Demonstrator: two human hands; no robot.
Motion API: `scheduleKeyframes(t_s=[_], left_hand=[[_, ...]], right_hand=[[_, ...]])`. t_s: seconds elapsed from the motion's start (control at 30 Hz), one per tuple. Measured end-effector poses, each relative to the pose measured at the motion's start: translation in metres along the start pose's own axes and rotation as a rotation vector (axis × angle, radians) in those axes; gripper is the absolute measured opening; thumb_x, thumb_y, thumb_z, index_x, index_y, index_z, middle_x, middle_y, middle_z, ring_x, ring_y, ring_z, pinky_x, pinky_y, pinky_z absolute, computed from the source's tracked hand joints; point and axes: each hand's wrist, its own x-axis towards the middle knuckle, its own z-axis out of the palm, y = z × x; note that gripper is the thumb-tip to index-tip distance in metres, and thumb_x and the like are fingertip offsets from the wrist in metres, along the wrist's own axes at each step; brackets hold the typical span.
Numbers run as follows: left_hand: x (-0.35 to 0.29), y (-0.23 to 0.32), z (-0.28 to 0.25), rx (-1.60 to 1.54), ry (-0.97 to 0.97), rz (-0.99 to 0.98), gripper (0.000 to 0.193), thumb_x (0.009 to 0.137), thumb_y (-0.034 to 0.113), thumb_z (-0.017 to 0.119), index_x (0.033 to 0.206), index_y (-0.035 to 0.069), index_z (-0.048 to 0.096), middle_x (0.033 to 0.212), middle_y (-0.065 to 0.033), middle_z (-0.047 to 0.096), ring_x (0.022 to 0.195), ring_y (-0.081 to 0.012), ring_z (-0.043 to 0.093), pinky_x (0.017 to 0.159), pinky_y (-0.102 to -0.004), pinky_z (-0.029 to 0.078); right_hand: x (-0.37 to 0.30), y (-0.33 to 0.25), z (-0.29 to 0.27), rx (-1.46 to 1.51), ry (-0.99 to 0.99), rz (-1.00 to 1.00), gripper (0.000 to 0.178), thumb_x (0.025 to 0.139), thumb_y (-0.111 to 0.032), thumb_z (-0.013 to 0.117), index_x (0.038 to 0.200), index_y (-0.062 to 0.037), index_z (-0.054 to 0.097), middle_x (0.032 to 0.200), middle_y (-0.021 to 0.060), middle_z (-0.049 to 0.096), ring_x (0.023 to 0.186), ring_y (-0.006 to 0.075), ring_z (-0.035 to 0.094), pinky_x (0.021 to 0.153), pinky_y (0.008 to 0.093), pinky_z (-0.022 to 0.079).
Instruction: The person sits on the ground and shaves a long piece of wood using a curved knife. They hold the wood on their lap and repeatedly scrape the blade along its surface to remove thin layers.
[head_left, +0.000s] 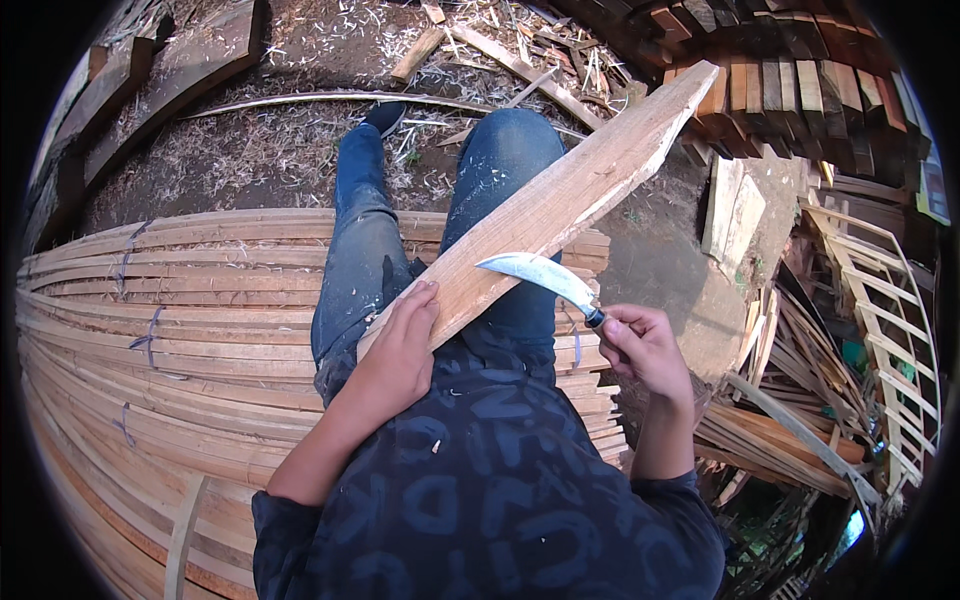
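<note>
A long, rough-edged wooden board (pixel 560 200) lies slantwise across my lap, its far end reaching up to the right. My left hand (pixel 402 335) is closed around the board's near left edge, the fingers resting on its top face. In my right hand (pixel 645 348) is a curved knife (pixel 540 272), gripped by its dark handle. The blade points left over the board's face, close to the right edge; whether it touches the wood I cannot tell. Most of the handle is hidden inside my fist.
I sit on bundled wooden strips (pixel 200 330) tied with cord. Stacked lumber (pixel 790 95) stands far right, a wooden ladder-like frame (pixel 880 320) at the right. Wood shavings (pixel 290 50) and offcuts (pixel 520 65) litter the ground ahead; heavy planks (pixel 170 90) lie far left.
</note>
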Motion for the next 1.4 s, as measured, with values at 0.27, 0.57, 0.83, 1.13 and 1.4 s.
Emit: scheduleKeyframes(t_s=[0.27, 0.57, 0.83, 1.13, 1.4], left_hand=[[0.001, 0.000, -0.003, -0.082, 0.014, -0.055, 0.052, 0.069, -0.013, 0.052, 0.119, -0.006, 0.041, 0.134, -0.0240, 0.042, 0.130, -0.0410, 0.040, 0.109, -0.0421, 0.034], [-0.002, -0.005, 0.008, -0.134, 0.095, -0.017, 0.053, 0.063, -0.011, 0.060, 0.113, -0.003, 0.045, 0.132, -0.0217, 0.042, 0.130, -0.0414, 0.039, 0.108, -0.0445, 0.036], [-0.001, -0.007, 0.015, -0.245, 0.111, -0.074, 0.054, 0.061, -0.011, 0.062, 0.112, 0.000, 0.047, 0.132, -0.0198, 0.041, 0.131, -0.0408, 0.037, 0.109, -0.0483, 0.031], [-0.003, -0.002, 0.017, -0.141, 0.104, -0.084, 0.053, 0.063, -0.011, 0.063, 0.112, 0.001, 0.048, 0.132, -0.0176, 0.040, 0.133, -0.0399, 0.035, 0.114, -0.0537, 0.023], [-0.002, -0.001, 0.019, -0.074, 0.107, -0.089, 0.052, 0.063, -0.011, 0.063, 0.111, 0.001, 0.049, 0.133, -0.0169, 0.040, 0.135, -0.0384, 0.034, 0.114, -0.0548, 0.022]], right_hand=[[-0.001, 0.006, 0.012, 0.009, 0.046, -0.011, 0.025, 0.099, -0.021, 0.053, 0.105, 0.0021, 0.060, 0.056, -0.0040, 0.043, 0.042, 0.0015, 0.031, 0.038, 0.0185, 0.023], [-0.008, -0.010, 0.012, 0.036, 0.152, 0.013, 0.023, 0.099, -0.018, 0.050, 0.109, 0.0023, 0.057, 0.058, -0.0017, 0.044, 0.042, 0.0025, 0.034, 0.037, 0.0182, 0.025], [-0.014, -0.002, 0.030, 0.077, 0.129, 0.074, 0.026, 0.100, -0.021, 0.049, 0.106, 0.0021, 0.057, 0.056, -0.0031, 0.041, 0.041, 0.0021, 0.033, 0.036, 0.0183, 0.024], [-0.027, 0.005, 0.024, 0.119, 0.274, 0.039, 0.027, 0.102, -0.025, 0.046, 0.108, -0.0001, 0.055, 0.058, -0.0010, 0.042, 0.039, 0.0033, 0.033, 0.033, 0.0186, 0.026], [-0.037, 0.025, 0.030, 0.180, 0.109, 0.121, 0.028, 0.100, -0.023, 0.051, 0.107, 0.0030, 0.056, 0.057, -0.0010, 0.043, 0.038, 0.0027, 0.031, 0.034, 0.0189, 0.024]])
